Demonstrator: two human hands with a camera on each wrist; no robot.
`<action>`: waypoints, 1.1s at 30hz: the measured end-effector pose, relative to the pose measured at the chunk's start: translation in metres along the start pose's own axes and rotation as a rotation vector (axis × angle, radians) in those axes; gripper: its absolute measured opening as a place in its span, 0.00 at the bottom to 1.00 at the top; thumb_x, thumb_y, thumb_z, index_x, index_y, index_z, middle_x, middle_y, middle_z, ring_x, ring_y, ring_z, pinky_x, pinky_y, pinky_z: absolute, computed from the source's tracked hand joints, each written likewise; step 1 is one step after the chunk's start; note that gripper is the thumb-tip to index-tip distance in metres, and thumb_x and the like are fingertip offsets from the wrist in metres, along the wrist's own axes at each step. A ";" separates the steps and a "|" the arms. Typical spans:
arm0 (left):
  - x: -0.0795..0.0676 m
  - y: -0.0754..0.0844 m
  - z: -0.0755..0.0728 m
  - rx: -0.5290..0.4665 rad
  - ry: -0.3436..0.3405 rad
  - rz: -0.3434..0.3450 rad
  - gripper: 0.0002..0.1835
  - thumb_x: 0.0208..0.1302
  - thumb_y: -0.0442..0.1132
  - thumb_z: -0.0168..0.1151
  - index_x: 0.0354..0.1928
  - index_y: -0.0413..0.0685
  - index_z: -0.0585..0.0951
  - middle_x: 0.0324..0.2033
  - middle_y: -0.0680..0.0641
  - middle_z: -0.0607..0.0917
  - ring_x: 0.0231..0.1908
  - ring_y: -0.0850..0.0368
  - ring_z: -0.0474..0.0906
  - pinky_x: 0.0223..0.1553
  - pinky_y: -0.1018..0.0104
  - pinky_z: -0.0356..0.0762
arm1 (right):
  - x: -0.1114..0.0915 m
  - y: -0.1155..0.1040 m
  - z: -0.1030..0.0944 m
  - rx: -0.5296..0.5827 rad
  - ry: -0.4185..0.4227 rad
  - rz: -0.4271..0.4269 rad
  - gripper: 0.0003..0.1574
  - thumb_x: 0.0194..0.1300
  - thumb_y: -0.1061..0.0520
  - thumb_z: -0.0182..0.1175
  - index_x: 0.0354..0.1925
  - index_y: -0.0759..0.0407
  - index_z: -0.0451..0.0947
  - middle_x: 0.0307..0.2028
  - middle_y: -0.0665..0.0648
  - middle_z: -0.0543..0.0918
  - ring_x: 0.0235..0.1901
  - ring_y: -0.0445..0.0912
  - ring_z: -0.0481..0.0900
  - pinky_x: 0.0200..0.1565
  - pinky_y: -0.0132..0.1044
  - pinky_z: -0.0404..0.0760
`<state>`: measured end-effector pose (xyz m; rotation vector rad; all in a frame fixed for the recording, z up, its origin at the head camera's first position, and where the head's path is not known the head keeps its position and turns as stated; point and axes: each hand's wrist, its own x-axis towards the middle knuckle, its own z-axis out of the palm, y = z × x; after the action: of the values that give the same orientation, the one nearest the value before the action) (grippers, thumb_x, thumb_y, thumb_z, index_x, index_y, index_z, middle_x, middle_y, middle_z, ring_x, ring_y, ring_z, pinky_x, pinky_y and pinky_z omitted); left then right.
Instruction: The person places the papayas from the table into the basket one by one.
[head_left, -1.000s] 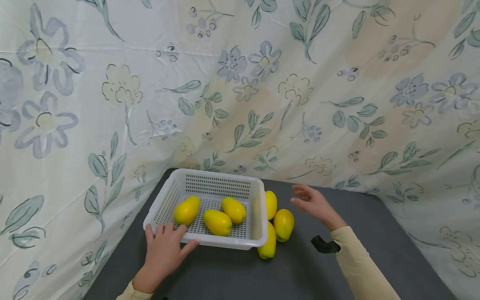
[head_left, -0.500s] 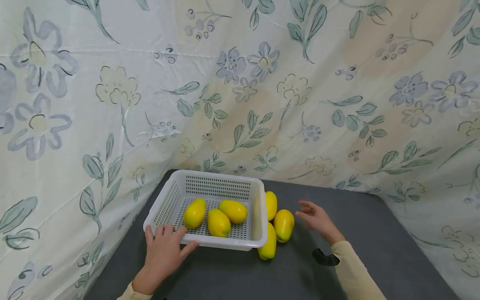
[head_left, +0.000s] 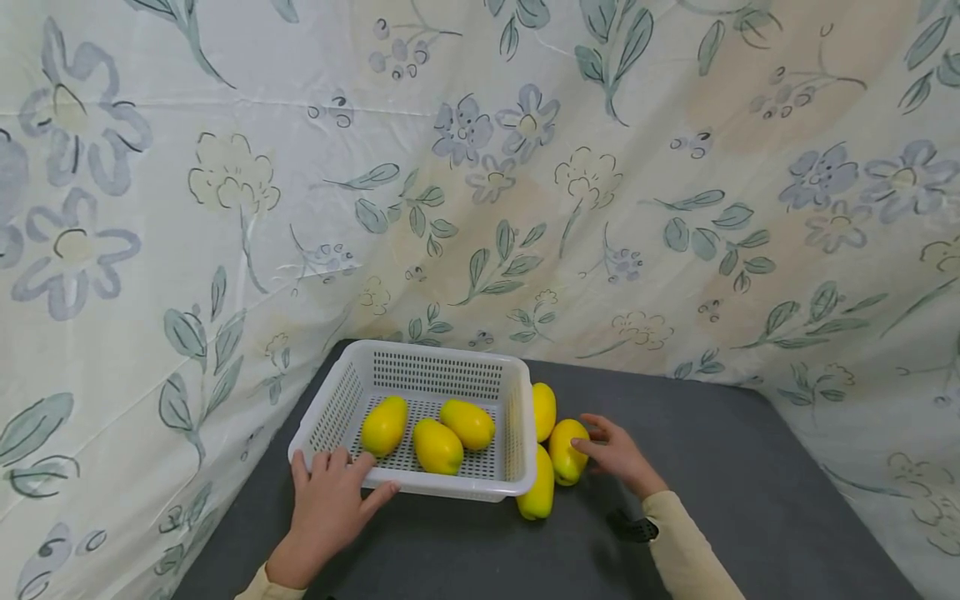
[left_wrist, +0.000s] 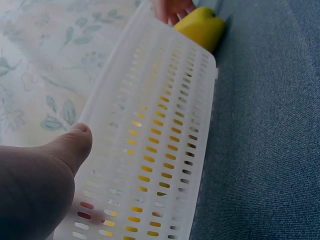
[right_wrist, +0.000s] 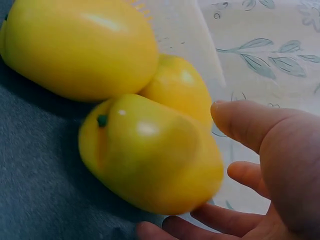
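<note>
Since the earlier frames the right hand [head_left: 617,454] has come down and leftward from mid-air to the mango [head_left: 567,450] lying just right of the white basket [head_left: 517,483], and the three mangoes inside the basket have settled closer together.

The basket sits at the far left corner of the grey table [head_left: 735,467], its left and far walls close against the flowered cloth [head_left: 480,167] — little room there. To the right of the fruit the table lies open as far as the cloth's hanging edge, and the near strip in front of the basket is bare too.

The mango rests on the table, touching two more outside the basket: one farther back against the basket's right wall [head_left: 543,408], one nearer at its right front corner [head_left: 538,492]. The right hand sits at the mango's right side, fingers curved around it, thumb above and fingertips [right_wrist: 200,217] beneath its far end; whether it grips firmly yet cannot be told.

The left hand [head_left: 326,508] lies spread over the basket's near rim, fingers flat on the edge, thumb [left_wrist: 70,145] against the outer wall.
</note>
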<state>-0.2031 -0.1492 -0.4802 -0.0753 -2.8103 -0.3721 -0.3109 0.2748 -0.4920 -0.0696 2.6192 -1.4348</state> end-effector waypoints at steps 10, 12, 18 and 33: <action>-0.001 0.000 0.001 -0.001 0.012 0.002 0.29 0.57 0.65 0.69 0.49 0.49 0.85 0.42 0.37 0.80 0.51 0.32 0.71 0.65 0.19 0.45 | 0.008 0.000 0.012 -0.044 0.043 -0.004 0.42 0.69 0.48 0.66 0.74 0.60 0.64 0.66 0.75 0.71 0.58 0.63 0.77 0.40 0.49 0.87; -0.002 0.000 0.001 -0.003 0.018 0.001 0.29 0.57 0.64 0.70 0.49 0.49 0.85 0.42 0.36 0.80 0.51 0.32 0.71 0.65 0.20 0.45 | 0.007 0.001 0.012 -0.045 0.044 -0.003 0.42 0.69 0.49 0.67 0.74 0.60 0.64 0.65 0.74 0.72 0.56 0.60 0.78 0.40 0.47 0.87; -0.002 -0.001 0.002 -0.002 0.027 0.003 0.29 0.57 0.64 0.70 0.50 0.49 0.85 0.42 0.36 0.80 0.51 0.32 0.71 0.66 0.20 0.45 | 0.007 0.001 0.015 -0.063 0.048 -0.012 0.40 0.70 0.49 0.66 0.73 0.59 0.65 0.65 0.72 0.73 0.55 0.59 0.77 0.41 0.48 0.87; 0.000 0.000 0.000 -0.004 0.013 0.002 0.29 0.57 0.64 0.70 0.49 0.49 0.85 0.42 0.37 0.80 0.51 0.32 0.71 0.65 0.20 0.44 | -0.002 0.010 -0.008 -0.019 0.085 -0.013 0.42 0.71 0.51 0.65 0.75 0.60 0.61 0.68 0.74 0.70 0.58 0.62 0.78 0.41 0.46 0.87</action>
<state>-0.2028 -0.1490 -0.4805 -0.0760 -2.7965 -0.3771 -0.3094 0.2868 -0.4960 -0.0289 2.7052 -1.4482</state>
